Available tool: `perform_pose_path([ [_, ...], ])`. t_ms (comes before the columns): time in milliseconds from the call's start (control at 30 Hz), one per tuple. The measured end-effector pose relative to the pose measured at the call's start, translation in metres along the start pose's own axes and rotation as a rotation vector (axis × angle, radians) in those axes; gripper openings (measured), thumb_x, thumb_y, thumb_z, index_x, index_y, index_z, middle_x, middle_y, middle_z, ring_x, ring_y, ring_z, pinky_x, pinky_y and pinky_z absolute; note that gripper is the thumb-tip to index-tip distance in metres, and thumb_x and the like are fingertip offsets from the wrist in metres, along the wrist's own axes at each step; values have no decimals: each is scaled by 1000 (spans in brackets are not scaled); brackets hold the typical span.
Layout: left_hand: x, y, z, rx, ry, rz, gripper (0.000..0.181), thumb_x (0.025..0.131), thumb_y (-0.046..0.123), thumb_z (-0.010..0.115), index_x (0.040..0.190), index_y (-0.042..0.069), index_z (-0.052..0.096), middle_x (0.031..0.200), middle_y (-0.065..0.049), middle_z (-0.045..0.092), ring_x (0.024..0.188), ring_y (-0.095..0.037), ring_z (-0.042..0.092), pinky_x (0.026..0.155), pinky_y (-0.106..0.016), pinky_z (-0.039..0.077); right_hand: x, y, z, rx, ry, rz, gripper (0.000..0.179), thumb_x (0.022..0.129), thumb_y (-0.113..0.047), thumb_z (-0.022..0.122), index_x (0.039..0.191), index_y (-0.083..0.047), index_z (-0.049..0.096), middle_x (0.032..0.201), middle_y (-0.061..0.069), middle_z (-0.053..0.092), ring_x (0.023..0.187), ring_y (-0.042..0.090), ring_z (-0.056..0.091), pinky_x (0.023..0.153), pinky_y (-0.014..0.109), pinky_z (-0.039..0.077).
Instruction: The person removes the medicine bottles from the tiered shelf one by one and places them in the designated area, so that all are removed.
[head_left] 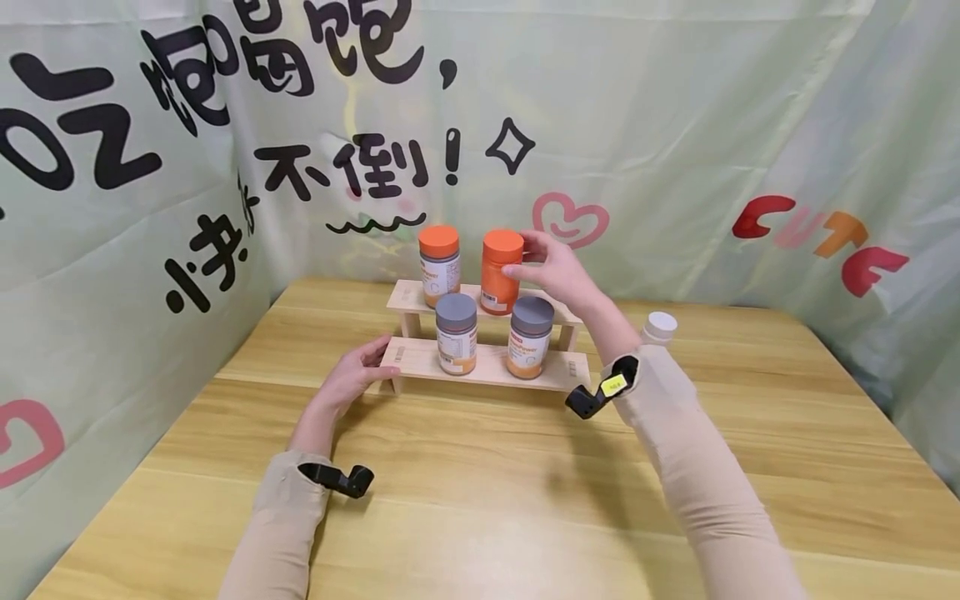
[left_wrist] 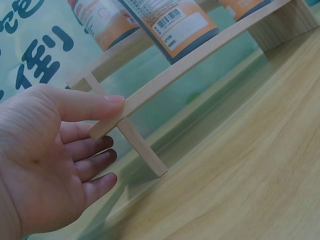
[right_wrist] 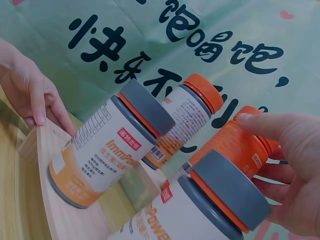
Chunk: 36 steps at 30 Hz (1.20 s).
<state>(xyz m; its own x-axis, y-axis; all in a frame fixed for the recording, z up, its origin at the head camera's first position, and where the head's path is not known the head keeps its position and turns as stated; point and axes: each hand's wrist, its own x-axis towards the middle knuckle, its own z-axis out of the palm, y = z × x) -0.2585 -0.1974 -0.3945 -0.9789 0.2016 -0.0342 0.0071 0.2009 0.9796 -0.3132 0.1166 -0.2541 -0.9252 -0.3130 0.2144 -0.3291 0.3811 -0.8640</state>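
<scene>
A two-tier wooden shelf stands on the table with two grey-capped supplement bottles, a left one and a right one, on its lower board. Its upper board carries a white-and-orange bottle with an orange cap. Beside that, my right hand grips an all-orange supplement bottle between thumb and fingers, upright at the upper board. At the lower board's left end, my left hand pinches the wood, thumb on top and index finger behind. The right wrist view partly hides the orange bottle behind a grey-capped one.
A white-capped bottle stands behind the right forearm, mostly hidden by the sleeve. Beneath everything is a wood-grain table. A pale green printed cloth hangs close behind the shelf and along the left side.
</scene>
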Motion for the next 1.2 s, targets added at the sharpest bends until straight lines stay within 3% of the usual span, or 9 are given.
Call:
perform_pose_path([
  [300, 0, -2, 1, 0, -3, 3, 72, 86, 5, 63, 145, -3, 22, 150, -20, 21, 135, -33, 25, 110, -42, 21, 6, -1, 9, -2, 8, 26, 61, 81, -13, 71, 134, -2, 43, 123, 13, 53, 109, 28, 52, 94, 39, 44],
  [767, 1, -2, 0, 4, -5, 4, 72, 86, 6, 63, 145, -1, 22, 150, -20, 20, 136, -33, 23, 111, -42, 19, 5, -3, 12, -101, 43, 35, 60, 82, -20, 70, 133, -2, 42, 120, 12, 54, 106, 26, 52, 90, 38, 46],
  [1200, -3, 1, 0, 4, -6, 0, 73, 87, 7, 63, 146, 0, 21, 151, -19, 18, 136, -32, 21, 111, -43, 20, -6, 1, -17, -67, 136, 12, 58, 83, -17, 69, 133, -3, 43, 121, 13, 52, 108, 28, 50, 94, 40, 43],
])
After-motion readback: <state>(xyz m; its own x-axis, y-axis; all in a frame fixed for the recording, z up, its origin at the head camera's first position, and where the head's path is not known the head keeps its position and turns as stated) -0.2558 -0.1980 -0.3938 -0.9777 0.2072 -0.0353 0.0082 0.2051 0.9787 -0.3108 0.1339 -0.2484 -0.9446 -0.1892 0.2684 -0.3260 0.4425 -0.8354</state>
